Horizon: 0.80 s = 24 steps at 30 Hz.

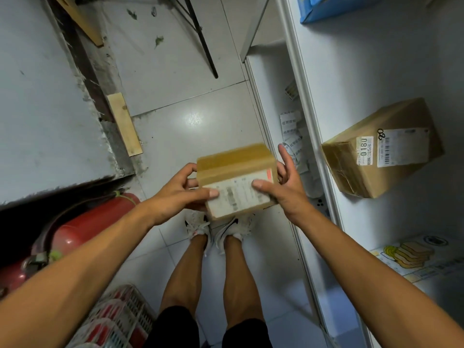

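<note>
Step in hand: reading or turning a small box [236,177], judged to be headed for the shelf [364,71] on the right.

Left hand [175,194] grips the box's left end, thumb laid across the near edge of the white label and fingers curled at the side. The box is in the air between both hands, above the person's shoes [198,226], tilted with the label side up and toward the camera. Right hand [283,187] holds the right end: thumb on the label, lower fingers tucked behind the edge, index finger sticking up loosely.

To do it well, keep both thumbs off the printed middle of the label so it stays readable. Before letting go with the left, bring the right fingers fully round the edge; the hold there looks light. Then swing right and set the box flat on the board.

Surroundings, left to right:
- red fire extinguisher [82,234] lying near left, with a white plastic crate [120,320] just nearer
- wooden plank [124,124] by the raised grey ledge, far left
- loose paper tags [292,139] on the lower shelf level, just right of the box
- larger taped parcel [381,149] on the shelf, tilted, with stickers on it
- printed carton [411,254] near right; blue box [324,8] far right

In the way: the shelf's white front rail [305,96] stands between the box and the board, so the box must clear it. The larger parcel takes the middle of the shelf — free board shows nearer and farther.
</note>
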### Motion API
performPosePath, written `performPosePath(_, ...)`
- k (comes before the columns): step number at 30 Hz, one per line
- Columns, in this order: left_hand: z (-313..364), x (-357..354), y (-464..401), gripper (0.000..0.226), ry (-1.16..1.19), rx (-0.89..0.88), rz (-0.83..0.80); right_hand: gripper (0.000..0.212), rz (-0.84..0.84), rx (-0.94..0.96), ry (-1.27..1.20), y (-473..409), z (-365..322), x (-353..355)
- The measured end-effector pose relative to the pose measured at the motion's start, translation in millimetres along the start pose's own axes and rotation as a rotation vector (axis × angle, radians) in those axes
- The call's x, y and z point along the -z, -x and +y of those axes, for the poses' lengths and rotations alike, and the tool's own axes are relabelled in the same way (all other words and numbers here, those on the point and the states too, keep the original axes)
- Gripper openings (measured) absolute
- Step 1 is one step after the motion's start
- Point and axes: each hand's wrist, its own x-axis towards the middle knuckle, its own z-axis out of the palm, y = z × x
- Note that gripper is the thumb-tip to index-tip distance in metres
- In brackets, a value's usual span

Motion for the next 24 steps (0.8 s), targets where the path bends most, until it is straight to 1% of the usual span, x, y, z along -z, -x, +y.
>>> performPosePath(2,3,-15,-8,0.083,0.121,-0.039,0.024,0.129,0.010,-0.058,-0.227,-4,-5,4)
performPosePath(4,12,-33,-22,0.072,0.208,-0.045,0.058,0.118,0.011,-0.013,-0.420,-6,-13,4)
performPosePath(5,19,-43,-29,0.070,0.265,-0.026,0.053,0.112,0.029,0.027,-0.489,-6,-19,2)
performPosePath(7,36,-64,-44,0.075,0.360,0.009,0.015,0.100,0.056,0.092,-0.554,-5,-31,-6)
performPosePath(9,59,-81,-60,0.075,0.360,-0.014,0.008,0.093,0.130,0.156,-0.491,-6,-42,-16)
performPosePath(11,85,-94,-76,0.068,0.268,-0.044,0.036,0.081,0.290,0.210,-0.431,-12,-55,-22)
performPosePath(13,109,-103,-94,0.062,0.161,-0.074,0.062,0.066,0.442,0.241,-0.423,-22,-69,-25)
performPosePath(15,133,-115,-111,0.056,0.076,-0.107,0.061,0.059,0.554,0.287,-0.430,-33,-84,-24)
performPosePath(17,154,-129,-128,0.057,-0.028,-0.148,0.038,0.055,0.611,0.349,-0.461,-45,-96,-18)
performPosePath(19,167,-143,-148,0.058,-0.200,-0.202,0.014,0.052,0.677,0.374,-0.481,-56,-105,-8)
performPosePath(22,178,-161,-172,0.072,-0.407,-0.216,-0.026,0.058,0.766,0.376,-0.439,-69,-112,3)
performPosePath(24,183,-168,-180,0.069,-0.479,-0.216,-0.046,0.056,0.783,0.344,-0.397,-75,-117,7)
